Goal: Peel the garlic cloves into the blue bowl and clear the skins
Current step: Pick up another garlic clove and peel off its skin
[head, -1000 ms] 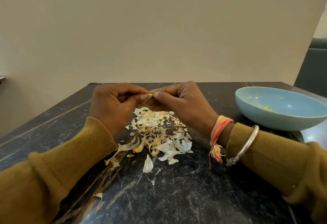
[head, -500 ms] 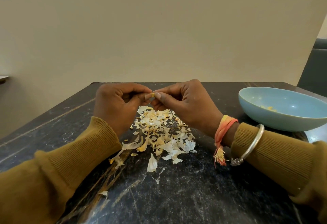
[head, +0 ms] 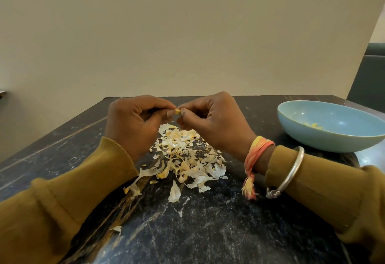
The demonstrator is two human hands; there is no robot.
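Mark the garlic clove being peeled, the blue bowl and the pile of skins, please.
garlic clove (head: 177, 112): head view, on its exposed yellow tip.
blue bowl (head: 325, 143): head view, on the near outer wall.
pile of garlic skins (head: 181, 144): head view, on the heap's middle.

Single head-worn wide-angle view. It faces forward and tilts down across the dark bench (head: 208, 232) to a plain wall (head: 187, 34) filling the upper half of the frame. Close range: left sleeve (head: 62, 190) and right sleeve (head: 323, 184) enter from the lower corners, and the bench's near edge falls below the frame. The blue bowl (head: 333, 140) is cut by the right edge. The wall corner slants at upper right.
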